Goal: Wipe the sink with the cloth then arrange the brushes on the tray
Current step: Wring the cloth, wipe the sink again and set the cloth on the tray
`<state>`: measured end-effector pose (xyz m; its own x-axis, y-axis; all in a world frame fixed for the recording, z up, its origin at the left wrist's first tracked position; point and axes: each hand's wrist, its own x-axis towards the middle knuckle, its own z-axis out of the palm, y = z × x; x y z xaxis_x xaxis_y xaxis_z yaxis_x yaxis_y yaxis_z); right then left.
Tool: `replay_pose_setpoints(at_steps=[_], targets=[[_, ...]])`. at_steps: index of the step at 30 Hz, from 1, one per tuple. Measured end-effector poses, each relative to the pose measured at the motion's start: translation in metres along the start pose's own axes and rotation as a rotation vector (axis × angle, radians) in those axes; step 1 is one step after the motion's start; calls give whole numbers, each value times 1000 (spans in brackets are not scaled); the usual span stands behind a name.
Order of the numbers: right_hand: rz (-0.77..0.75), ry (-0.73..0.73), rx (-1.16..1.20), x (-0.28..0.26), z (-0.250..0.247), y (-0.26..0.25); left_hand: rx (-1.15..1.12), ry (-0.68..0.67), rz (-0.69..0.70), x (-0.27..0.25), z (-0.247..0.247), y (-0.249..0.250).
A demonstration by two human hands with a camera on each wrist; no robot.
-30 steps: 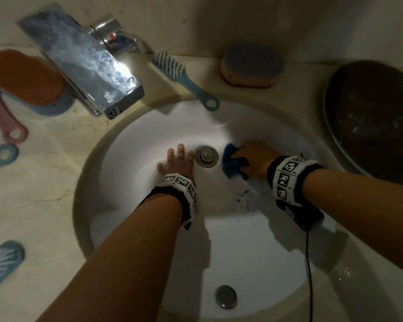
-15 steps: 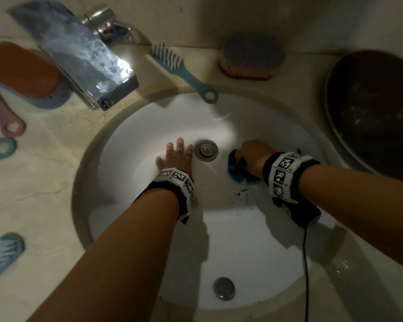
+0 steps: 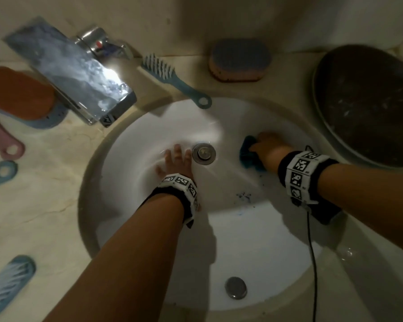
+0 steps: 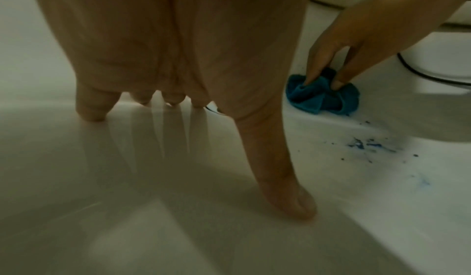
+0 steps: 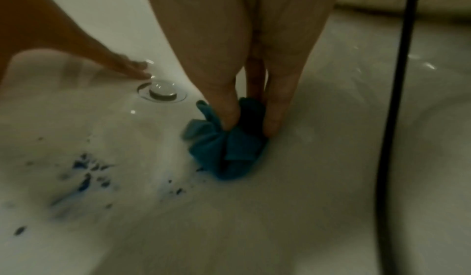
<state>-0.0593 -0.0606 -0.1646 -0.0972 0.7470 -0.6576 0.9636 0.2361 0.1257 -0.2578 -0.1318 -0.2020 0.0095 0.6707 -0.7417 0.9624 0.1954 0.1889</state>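
Note:
My right hand (image 3: 260,145) pinches a bunched blue cloth (image 3: 249,156) against the right side of the white sink (image 3: 254,240), to the right of the drain (image 3: 204,152). In the right wrist view the thumb and fingers (image 5: 229,116) dig into the cloth (image 5: 229,150). My left hand (image 3: 177,159) rests open and flat on the basin just left of the drain. Blue specks (image 3: 243,196) mark the basin in front of the cloth. A teal brush (image 3: 172,80) and an oval brush (image 3: 239,60) lie behind the sink. A dark round tray (image 3: 368,105) sits at the right.
A chrome faucet (image 3: 75,73) juts over the sink's back left. On the left counter lie an orange brush (image 3: 19,94), a pink handle (image 3: 2,138), a blue handle (image 3: 0,173) and a blue brush (image 3: 7,280). A black cable (image 3: 312,252) hangs from my right wrist.
My right hand has dragged the cloth rightward, away from the drain and up the right side of the basin. My left hand has stayed beside the drain.

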Motion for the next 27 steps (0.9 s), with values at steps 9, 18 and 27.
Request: replay_pose_setpoints(at_steps=[9, 18, 27], targets=[[-126, -155, 99, -22, 22, -12, 6, 23, 27, 2, 1, 0], [-97, 152, 283, -102, -1, 32, 39, 11, 220, -8, -7, 31], [45, 391, 312, -139, 31, 68, 82, -6, 473, 12, 11, 100]])
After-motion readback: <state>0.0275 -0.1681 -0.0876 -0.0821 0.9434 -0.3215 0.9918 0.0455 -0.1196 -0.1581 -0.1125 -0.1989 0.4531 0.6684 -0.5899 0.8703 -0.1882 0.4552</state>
